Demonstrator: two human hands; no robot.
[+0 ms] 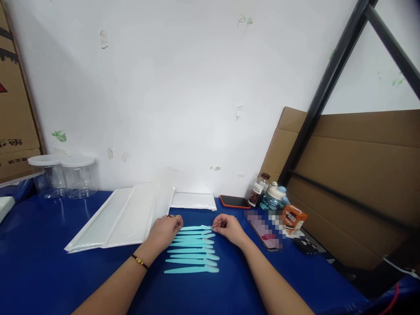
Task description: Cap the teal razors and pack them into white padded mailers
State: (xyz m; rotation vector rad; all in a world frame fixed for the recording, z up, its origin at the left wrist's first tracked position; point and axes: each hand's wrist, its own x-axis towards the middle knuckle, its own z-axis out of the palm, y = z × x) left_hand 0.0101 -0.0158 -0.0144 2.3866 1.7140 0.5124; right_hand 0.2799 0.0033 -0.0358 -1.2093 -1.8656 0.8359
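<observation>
Several turquoise eyebrow razors (190, 270) with pale caps lie side by side in a column on the blue table, their handles pointing left. At the far end of the column, one eyebrow razor (193, 228) spans the space between my hands. My left hand (167, 228) has closed fingers around its handle end, partly hiding it; a ring and a dark bracelet show on this arm. At the other end, the pinched fingers of my right hand (228, 227) grip the pale cap tip of the same razor.
White padded envelopes (131, 216) lie to the left, with another white packet (193, 201) against the wall. Two clear lidded jars (78, 179) stand far left. On the right are phones (235, 201), a brown bottle (259, 190), a blue-white bottle (274, 197) and an orange box (294, 218).
</observation>
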